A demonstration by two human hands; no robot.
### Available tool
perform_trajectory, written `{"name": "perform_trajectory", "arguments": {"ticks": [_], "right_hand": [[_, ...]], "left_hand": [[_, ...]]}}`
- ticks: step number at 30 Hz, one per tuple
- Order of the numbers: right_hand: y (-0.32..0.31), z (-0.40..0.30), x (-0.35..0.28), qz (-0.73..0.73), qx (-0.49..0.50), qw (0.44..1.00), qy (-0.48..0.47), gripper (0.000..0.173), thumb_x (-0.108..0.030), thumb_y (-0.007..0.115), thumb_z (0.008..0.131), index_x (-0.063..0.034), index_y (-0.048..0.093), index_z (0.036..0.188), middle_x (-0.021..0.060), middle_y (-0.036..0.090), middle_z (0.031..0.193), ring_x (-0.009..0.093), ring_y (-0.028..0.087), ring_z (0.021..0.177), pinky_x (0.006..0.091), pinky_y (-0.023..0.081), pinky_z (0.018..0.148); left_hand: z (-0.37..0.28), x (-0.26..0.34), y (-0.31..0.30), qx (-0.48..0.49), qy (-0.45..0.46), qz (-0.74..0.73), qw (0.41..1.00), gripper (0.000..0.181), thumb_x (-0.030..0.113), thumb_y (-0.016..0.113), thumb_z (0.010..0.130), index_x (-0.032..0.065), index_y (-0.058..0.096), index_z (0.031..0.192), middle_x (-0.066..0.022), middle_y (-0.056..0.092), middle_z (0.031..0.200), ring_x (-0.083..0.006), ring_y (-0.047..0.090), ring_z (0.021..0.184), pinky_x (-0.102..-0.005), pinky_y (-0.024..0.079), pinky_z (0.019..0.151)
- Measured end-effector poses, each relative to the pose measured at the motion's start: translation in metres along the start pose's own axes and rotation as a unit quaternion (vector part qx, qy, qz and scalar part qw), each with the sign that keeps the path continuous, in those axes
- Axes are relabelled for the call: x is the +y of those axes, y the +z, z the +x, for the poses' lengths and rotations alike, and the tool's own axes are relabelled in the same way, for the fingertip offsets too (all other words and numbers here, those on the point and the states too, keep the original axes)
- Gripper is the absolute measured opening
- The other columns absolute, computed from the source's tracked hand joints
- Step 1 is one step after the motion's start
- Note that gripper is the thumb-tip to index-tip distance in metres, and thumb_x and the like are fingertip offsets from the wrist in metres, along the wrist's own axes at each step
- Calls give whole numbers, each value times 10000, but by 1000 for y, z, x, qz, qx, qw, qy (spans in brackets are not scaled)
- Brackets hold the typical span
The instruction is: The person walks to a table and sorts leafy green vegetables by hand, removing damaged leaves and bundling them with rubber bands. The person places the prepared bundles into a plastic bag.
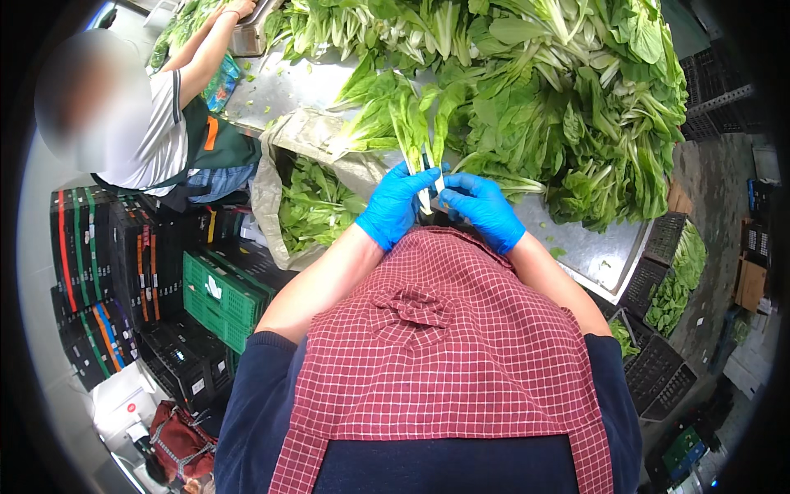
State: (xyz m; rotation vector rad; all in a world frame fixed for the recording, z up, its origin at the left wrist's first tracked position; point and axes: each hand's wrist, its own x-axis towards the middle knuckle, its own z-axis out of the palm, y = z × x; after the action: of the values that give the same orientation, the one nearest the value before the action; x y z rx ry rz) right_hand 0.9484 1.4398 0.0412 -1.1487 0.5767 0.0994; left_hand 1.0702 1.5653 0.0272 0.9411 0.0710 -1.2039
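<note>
My left hand [395,200], in a blue glove, is closed around the white stems of a small bunch of leafy greens [408,126], leaves pointing away from me. My right hand [480,204], gloved alike, has its fingers at the white base of a stalk [439,145] beside that bunch; the fingertips are partly hidden, so its hold is unclear. Loose greens [364,126] lie just beyond my hands on the metal table. A large heap of leafy greens [524,117] covers the table's far and right parts.
An open woven sack [266,210] with leaves inside hangs at the table's left edge. A co-worker [154,129] stands at the far left, arms over the table [290,77]. Green crates [222,296] and stacked black crates [133,259] stand left; black crates with greens [663,238] stand right.
</note>
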Motion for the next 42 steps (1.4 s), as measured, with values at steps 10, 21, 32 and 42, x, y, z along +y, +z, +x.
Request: {"name": "perform_trajectory", "arguments": {"ticks": [10,21,32,42], "right_hand": [[-7,21,17,38,37,999,-10,272,-149,712,815,27,644,1011,79,667,903,123,609,793,255,506,729],[-10,24,14,-45,2,999,0,305,-196,709,822,9,649,1039,50,666,879,93,583,797,236,482,722],[-10,35,33,-177,-32,983,-29,274,-219,687,788,-6,664,958,102,680,835,151,614,742,306,490,691],[-45,30,45,-353,-21,934,-59,200,-222,658,797,-27,674,836,135,652,754,197,604,653,332,478,640]], "left_hand": [[16,-1,-4,-24,-4,1,1000,314,79,579,894,9,539,1197,-148,622,1132,-245,618,1019,-363,510,891],[25,-4,3,-32,20,-15,999,342,72,557,907,22,507,1242,-145,596,1193,-249,609,1027,-378,517,875],[15,-8,-1,-22,36,-2,999,387,68,548,919,12,458,1291,-173,566,1214,-268,580,1087,-399,502,917],[13,27,-25,82,157,84,981,344,92,575,900,-1,499,1222,-131,626,1075,-220,620,935,-351,510,841]]}}
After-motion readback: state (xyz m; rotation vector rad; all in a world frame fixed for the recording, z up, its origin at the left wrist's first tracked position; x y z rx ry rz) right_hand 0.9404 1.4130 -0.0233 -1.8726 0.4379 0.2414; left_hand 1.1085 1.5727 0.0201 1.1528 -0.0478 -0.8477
